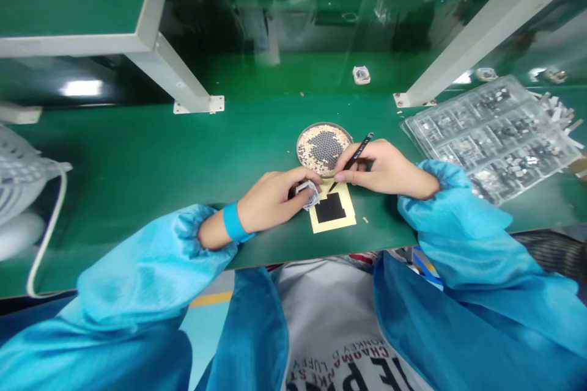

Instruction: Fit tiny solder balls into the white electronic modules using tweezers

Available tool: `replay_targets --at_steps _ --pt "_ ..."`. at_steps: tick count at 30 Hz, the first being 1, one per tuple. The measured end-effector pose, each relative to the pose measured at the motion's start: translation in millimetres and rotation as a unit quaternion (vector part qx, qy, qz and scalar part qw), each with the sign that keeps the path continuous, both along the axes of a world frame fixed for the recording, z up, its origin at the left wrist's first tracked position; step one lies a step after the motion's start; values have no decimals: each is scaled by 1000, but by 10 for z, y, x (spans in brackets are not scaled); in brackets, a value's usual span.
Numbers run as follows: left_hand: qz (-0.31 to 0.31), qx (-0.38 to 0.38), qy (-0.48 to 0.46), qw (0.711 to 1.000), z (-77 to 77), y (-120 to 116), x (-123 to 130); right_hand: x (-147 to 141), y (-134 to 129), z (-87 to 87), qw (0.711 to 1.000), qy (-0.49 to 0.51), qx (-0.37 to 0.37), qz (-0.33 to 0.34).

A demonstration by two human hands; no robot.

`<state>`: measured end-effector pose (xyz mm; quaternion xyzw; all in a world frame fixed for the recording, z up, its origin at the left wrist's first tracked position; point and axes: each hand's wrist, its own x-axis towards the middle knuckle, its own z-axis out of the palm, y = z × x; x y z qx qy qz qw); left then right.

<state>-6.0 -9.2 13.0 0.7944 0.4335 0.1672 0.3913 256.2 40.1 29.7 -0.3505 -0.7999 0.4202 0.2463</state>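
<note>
The left hand has its fingers closed on a small silver piece, right at the corner of a yellow card with a black square on it. The right hand has its fingers closed around black tweezers, and the tips sit near the piece. A round dish of tiny beads is just behind the hands (it looks full to the edge). A bump could tip it and spill the beads. Squeezing the tweezers too hard could flick the piece away across the green surface. A clear plastic tray of small parts lies off to the right.
</note>
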Motion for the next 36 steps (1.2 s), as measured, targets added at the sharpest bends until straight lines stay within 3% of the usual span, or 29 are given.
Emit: replay_targets --at_steps 6,13,18,22,36 --pt "-15 -19 -3 1000 25 6 -2 -2 -17 -15 1000 5 -9 2" --pt "2 -53 -49 997 -22 12 -26 -19 -99 112 994 67 -86 -25" --pt "38 -93 -103 990 -43 25 -22 -102 -196 75 987 144 25 -65" --pt "65 -114 -144 981 -75 45 -10 -161 -216 -35 981 158 107 -22" --pt "58 -109 -133 983 -153 66 -27 -204 -177 -94 977 158 141 13"
